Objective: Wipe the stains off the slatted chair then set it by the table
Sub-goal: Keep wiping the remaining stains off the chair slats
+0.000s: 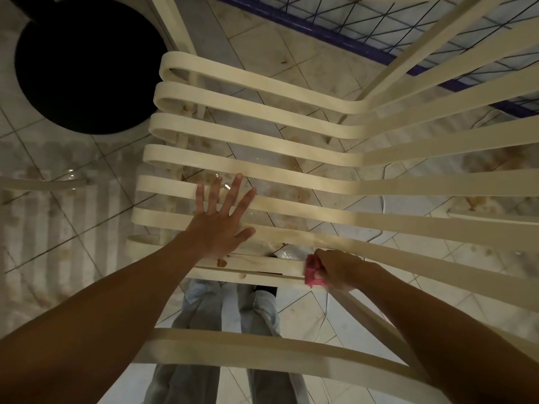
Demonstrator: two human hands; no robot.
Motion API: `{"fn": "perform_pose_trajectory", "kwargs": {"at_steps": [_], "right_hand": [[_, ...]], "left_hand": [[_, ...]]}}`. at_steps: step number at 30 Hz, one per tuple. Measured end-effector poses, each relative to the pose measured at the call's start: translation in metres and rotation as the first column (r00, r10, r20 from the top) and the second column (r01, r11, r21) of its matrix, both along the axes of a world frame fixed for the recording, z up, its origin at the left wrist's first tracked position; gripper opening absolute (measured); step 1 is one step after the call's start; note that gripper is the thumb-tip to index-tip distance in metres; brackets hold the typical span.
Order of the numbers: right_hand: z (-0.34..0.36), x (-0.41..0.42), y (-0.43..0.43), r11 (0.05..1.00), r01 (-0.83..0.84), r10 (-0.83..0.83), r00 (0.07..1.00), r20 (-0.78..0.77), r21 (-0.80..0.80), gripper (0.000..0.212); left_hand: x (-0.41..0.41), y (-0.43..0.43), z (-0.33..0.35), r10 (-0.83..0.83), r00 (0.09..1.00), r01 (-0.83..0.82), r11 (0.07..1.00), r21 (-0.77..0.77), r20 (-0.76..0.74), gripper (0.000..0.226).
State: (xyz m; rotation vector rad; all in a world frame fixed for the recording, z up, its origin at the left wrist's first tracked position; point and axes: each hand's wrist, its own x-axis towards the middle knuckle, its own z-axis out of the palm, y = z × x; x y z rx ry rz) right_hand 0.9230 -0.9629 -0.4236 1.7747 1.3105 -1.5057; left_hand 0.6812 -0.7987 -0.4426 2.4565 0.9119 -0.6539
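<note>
Right hand (339,271) pinches a pink cloth (313,274) on the cream slatted wooden chair (291,170); brown stains (222,262) lie leftward along the slat; left hand (223,217) presses flat, fingers spread.

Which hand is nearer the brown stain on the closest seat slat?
Left. The left hand rests flat on the slats just beyond the brown stain; the right hand grips the pink cloth farther along that slat, to the stain's right.

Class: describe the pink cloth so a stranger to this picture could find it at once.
Start at the cream slatted chair filling the view. On its brown-stained seat slat, the right hand grips a crumpled cloth. It is the only pink thing among the pale slats.
</note>
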Motion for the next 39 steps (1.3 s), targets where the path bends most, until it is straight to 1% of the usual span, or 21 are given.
{"fn": "perform_pose_trajectory", "kwargs": {"at_steps": [2,4,5,7,9,12,16,20,24,27,29,30,32,33,34,35,37,38,39], "right_hand": [[-0.002,0.006,-0.004,0.999,-0.029,0.031,0.998,0.052,-0.029,0.011],[-0.008,0.005,-0.005,0.997,-0.055,0.059,0.994,0.091,-0.047,0.017],[-0.009,0.003,-0.005,0.996,-0.065,0.070,0.994,0.089,-0.058,0.016],[-0.008,-0.001,0.000,0.998,-0.039,0.040,0.999,0.033,-0.055,0.015],[-0.005,-0.008,0.006,1.000,-0.013,0.012,1.000,-0.021,-0.022,0.018],[-0.004,-0.023,0.015,0.999,-0.037,0.038,0.998,-0.046,0.024,0.023],[-0.002,-0.048,0.032,0.994,-0.061,0.074,0.989,-0.131,0.096,0.018],[0.001,-0.073,0.050,0.992,-0.050,0.074,0.975,-0.209,0.120,0.018],[-0.001,-0.092,0.058,0.987,-0.028,0.061,0.975,-0.214,0.157,0.026],[-0.008,-0.100,0.057,0.989,0.021,0.011,0.977,-0.213,0.149,0.027],[-0.006,-0.098,0.055,0.987,0.063,-0.031,0.977,-0.210,0.147,0.029],[-0.006,-0.096,0.054,0.986,0.080,-0.048,0.977,-0.207,0.148,0.030],[-0.008,-0.092,0.052,0.983,0.095,-0.061,0.976,-0.211,0.157,0.030],[-0.009,-0.092,0.050,0.982,0.116,-0.081,0.971,-0.224,0.150,0.029],[-0.012,-0.092,0.048,0.978,0.151,-0.111,0.962,-0.248,0.146,0.026],[-0.012,-0.094,0.048,0.971,0.201,-0.161,0.950,-0.267,0.128,0.023],[-0.012,-0.099,0.049,0.954,0.280,-0.238,0.925,-0.297,0.106,0.018],[-0.011,-0.103,0.051,0.944,0.318,-0.275,0.908,-0.317,0.091,0.017],[-0.008,-0.109,0.054,0.939,0.331,-0.287,0.904,-0.316,0.091,0.017]], "left_hand": [[0.000,0.000,-0.001,0.001,1.000,-0.001,1.000,0.014,0.004,0.080],[-0.001,-0.001,-0.003,-0.001,1.000,0.001,1.000,0.031,0.008,0.081],[-0.001,-0.001,-0.004,0.001,1.000,-0.001,0.999,0.033,0.012,0.081],[-0.002,-0.001,-0.005,0.001,1.000,-0.002,0.999,0.038,0.024,0.081],[-0.002,-0.001,-0.006,0.003,1.000,-0.004,1.000,0.031,0.031,0.081],[-0.001,-0.001,-0.007,0.009,0.999,-0.010,1.000,0.010,0.031,0.079],[-0.001,-0.001,-0.006,0.013,0.999,-0.013,1.000,-0.003,0.031,0.079],[0.000,-0.001,-0.006,0.010,0.999,-0.010,1.000,-0.006,0.030,0.077],[-0.001,0.000,-0.005,0.009,1.000,-0.008,1.000,-0.027,0.029,0.074],[-0.001,0.003,0.003,-0.005,0.999,0.008,0.997,-0.071,0.041,0.069],[-0.009,0.008,0.009,0.001,0.993,0.014,0.993,-0.121,0.121,0.064],[-0.016,0.012,0.012,0.030,0.978,-0.001,0.990,-0.138,0.208,0.063],[-0.035,0.021,0.020,0.148,0.916,-0.108,0.986,-0.128,0.373,0.063],[-0.047,0.027,0.020,0.235,0.882,-0.204,0.972,-0.118,0.408,0.063],[-0.060,0.032,0.020,0.340,0.847,-0.325,0.940,-0.109,0.409,0.064],[-0.073,0.038,0.017,0.462,0.802,-0.461,0.882,-0.102,0.379,0.066],[-0.102,0.045,0.003,0.705,0.662,-0.702,0.702,-0.120,0.253,0.073],[-0.112,0.047,-0.001,0.793,0.586,-0.770,0.609,-0.190,0.167,0.079],[-0.119,0.046,-0.004,0.859,0.505,-0.804,0.505,-0.315,0.088,0.087]]}}
